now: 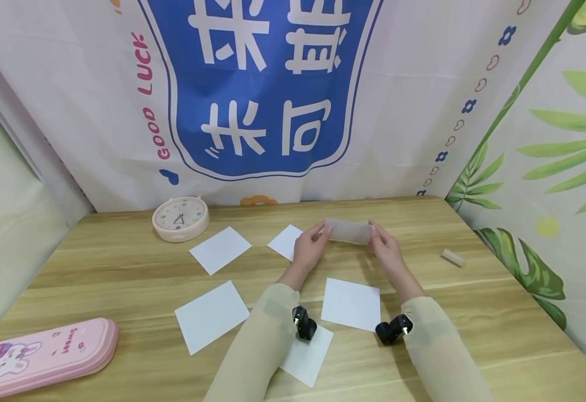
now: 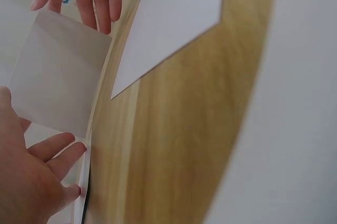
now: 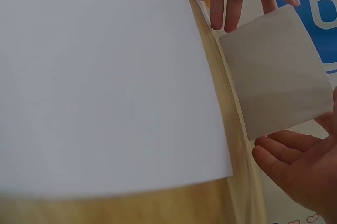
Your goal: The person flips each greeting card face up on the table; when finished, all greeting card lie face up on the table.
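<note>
A rectangular sheet of paper (image 1: pixel 348 231), its near face greyish in shadow, is held up off the table toward the back. My left hand (image 1: pixel 310 245) pinches its left edge, and my right hand (image 1: pixel 385 245) pinches the right one. From the left wrist view, the sheet (image 2: pixel 60 74) looks flat and smooth, spanning the gap between both hands. In the right wrist view, the right hand (image 3: pixel 305 166) has its thumb side at the sheet's edge, other fingers extended below. Nearest the hands on the table lie a small white sheet (image 1: pixel 284 242) and a larger white sheet (image 1: pixel 351 304).
More white sheets lie to the left (image 1: pixel 212 316) and under the left forearm (image 1: pixel 308 357). A round pink clock (image 1: pixel 180 219) sits at the back left, a pink pencil case (image 1: pixel 46 357) at the front left. Toward the right edge lies a small beige block (image 1: pixel 453 257).
</note>
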Motion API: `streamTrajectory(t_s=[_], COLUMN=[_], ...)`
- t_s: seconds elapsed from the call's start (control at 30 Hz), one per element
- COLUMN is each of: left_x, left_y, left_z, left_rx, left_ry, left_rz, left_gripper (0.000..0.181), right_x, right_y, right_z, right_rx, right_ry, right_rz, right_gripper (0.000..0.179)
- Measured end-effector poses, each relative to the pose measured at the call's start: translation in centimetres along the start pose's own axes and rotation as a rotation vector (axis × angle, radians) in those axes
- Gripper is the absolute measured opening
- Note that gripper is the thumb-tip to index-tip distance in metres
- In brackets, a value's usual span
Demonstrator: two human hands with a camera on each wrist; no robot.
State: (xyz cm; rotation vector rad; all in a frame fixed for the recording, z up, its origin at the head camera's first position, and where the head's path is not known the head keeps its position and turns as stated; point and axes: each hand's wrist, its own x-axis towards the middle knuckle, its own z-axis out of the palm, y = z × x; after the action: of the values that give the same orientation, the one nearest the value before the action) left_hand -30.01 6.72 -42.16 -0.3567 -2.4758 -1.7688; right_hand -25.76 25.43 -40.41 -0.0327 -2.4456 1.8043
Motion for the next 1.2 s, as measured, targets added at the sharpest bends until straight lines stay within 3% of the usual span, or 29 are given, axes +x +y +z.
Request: streamTrajectory(t_s=[0.23, 0.5, 0.8, 1.03, 1.2], left_x=[0.0, 0.1, 0.0, -0.4, -0.5], left_y=[0.0, -0.1, -0.4, -0.5, -0.6], left_z=[0.0, -0.1, -0.2, -0.3, -0.4], left_rx=[-0.050, -0.051, -0.024, 0.023, 0.016], left_ry=[0.025, 0.042, -0.011, -0.042, -0.097], left_rz=[-0.023, 0.002, 0.016, -0.018, -0.037], left_gripper=[0.046, 0.045, 0.039, 0.051, 0.052], right_x=[-0.1, -0.1, -0.1, -0.1, 0.0], right_y=[0.1, 0.2, 0.7, 1.4, 1.9], right_z=[-0.1, -0.3, -1.1, -1.6, -1.9], right_rx=[0.008, 0.054, 0.127, 0.179, 0.106], right_ry=[0.028, 0.002, -0.065, -0.078, -0.107], right_rz=[0.020, 0.035, 0.057, 0.055, 0.065], right_gripper=[0.053, 0.053, 0.054, 0.055, 0.063])
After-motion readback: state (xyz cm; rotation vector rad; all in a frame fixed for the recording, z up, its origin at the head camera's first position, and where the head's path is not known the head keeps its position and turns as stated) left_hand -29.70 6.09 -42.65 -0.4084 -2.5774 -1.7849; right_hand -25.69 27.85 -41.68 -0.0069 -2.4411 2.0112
